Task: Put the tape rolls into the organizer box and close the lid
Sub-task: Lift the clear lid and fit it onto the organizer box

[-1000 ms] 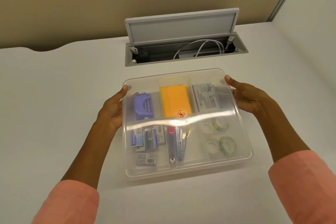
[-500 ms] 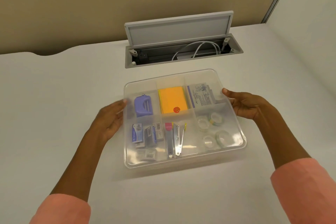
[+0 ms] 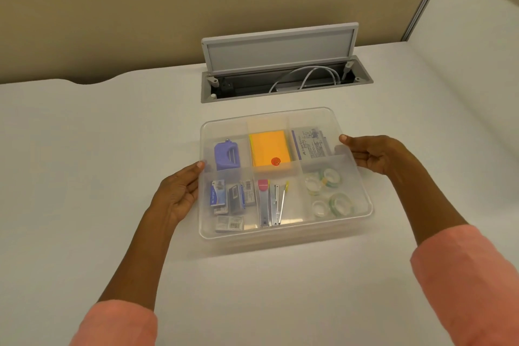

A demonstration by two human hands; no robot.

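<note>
The clear organizer box (image 3: 280, 243) stands on the white desk, and its see-through lid (image 3: 311, 116) lies flat on top. Several tape rolls (image 3: 329, 191), clear with green and yellow cores, lie in the front right compartment under the lid. My left hand (image 3: 179, 194) grips the lid's left edge, thumb tip on top. My right hand (image 3: 376, 154) holds the lid's right edge near the back, thumb on the rim.
Other compartments hold a purple punch (image 3: 227, 155), an orange note pad (image 3: 269, 150), staple boxes (image 3: 230, 201) and metal staple tools (image 3: 271, 203). Behind the box an open cable hatch (image 3: 280, 49) with white cables (image 3: 309, 76) is set into the desk. A beige partition rises behind it.
The lid has come down from its raised, tilted hold and now lies level on the box. Both hands followed it down and stay at its sides.
</note>
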